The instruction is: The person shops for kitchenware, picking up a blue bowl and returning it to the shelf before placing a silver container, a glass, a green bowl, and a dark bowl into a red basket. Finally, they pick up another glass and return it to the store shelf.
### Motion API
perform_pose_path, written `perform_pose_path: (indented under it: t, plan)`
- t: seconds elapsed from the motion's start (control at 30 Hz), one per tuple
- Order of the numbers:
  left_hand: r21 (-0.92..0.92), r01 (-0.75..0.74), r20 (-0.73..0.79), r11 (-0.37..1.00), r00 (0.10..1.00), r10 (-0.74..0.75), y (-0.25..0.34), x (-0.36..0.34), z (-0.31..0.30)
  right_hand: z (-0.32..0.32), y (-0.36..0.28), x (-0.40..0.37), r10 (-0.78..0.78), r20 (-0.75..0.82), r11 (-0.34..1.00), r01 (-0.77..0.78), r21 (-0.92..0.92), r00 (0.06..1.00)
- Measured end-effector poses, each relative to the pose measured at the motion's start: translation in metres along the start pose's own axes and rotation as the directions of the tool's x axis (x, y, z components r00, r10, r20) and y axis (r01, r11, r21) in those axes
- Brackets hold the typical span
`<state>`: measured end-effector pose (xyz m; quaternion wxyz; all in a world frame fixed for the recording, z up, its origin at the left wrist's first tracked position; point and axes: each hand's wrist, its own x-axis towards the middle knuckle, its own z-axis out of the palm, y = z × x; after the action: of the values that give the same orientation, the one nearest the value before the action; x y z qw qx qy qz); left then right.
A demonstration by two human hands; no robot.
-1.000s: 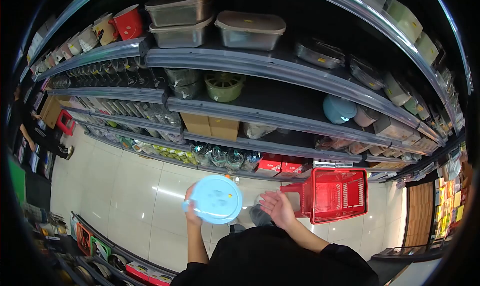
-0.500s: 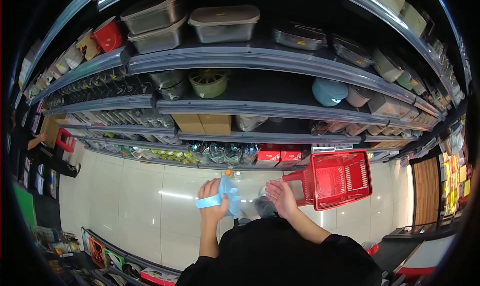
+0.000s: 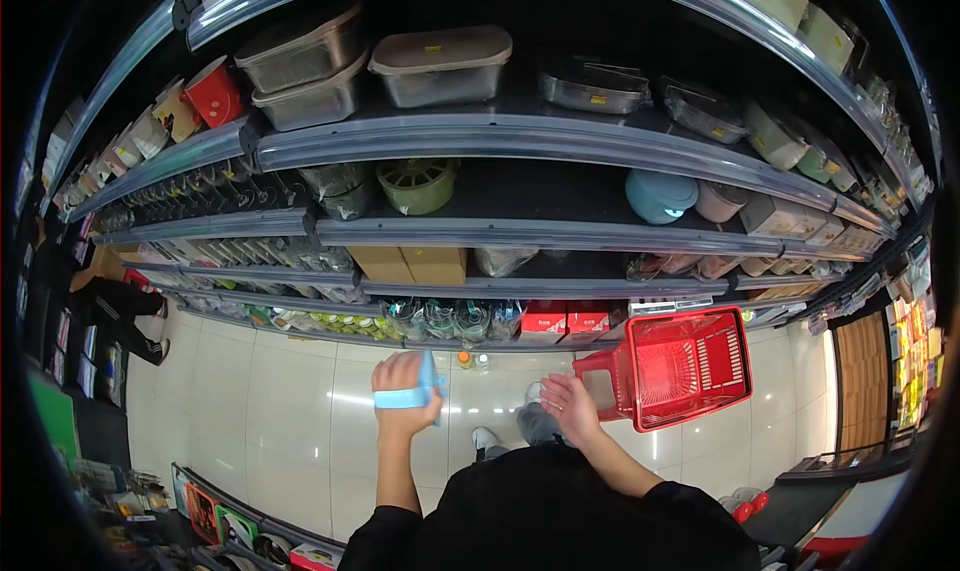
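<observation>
My left hand (image 3: 402,393) is wrapped in the light blue band of a blue object (image 3: 430,377), which sits against the palm side; its exact kind I cannot make out. To the right, my right hand (image 3: 570,407) is held up with its fingers apart and nothing in it. It is near the handle side of a red shopping basket (image 3: 642,411), not visibly touching it. The basket's lattice inside shows no goods.
Shelves (image 3: 480,233) of metal containers, pots and glassware run across the front. An orange-capped bottle (image 3: 464,360) and a clear one stand on the tiled floor (image 3: 290,401) by the lowest shelf. Another person (image 3: 125,311) is at the far left.
My left hand has moved left with the blue object, which is now seen more edge-on. My right hand has shifted slightly down. The person at the left has changed posture.
</observation>
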<state>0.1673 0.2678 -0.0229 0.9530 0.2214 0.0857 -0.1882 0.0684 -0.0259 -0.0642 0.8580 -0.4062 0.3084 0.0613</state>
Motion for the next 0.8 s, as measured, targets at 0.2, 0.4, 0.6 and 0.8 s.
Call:
perform_pose_path:
  t: [0.2, 0.4, 0.6, 0.8]
  plan:
    - [-0.700, -0.117, -0.203, 0.704, 0.978, -0.040, -0.025, -0.002, 0.044, -0.004, -0.001, 0.007, 0.022, 0.003, 1.000, -0.022, 0.020, 1.000]
    - [0.342, 0.059, 0.142, 0.938, 0.983, -0.114, -0.023, 0.009, 0.067, 0.014, -0.022, 0.024, 0.049, 0.063, 0.996, -0.053, 0.069, 0.997]
    - [0.397, 0.317, 0.267, 0.862, 0.858, -0.438, -0.068, 0.032, 0.026, 0.049, 0.048, 0.193, 0.149, 0.299, 0.828, -0.284, 0.483, 0.943]
    - [0.207, 0.210, 0.041, 0.956, 0.974, -0.223, -0.060, -0.010, -0.035, 0.002, 0.123, 0.202, 0.189, 0.250, 0.563, -0.313, 0.764, 0.950]
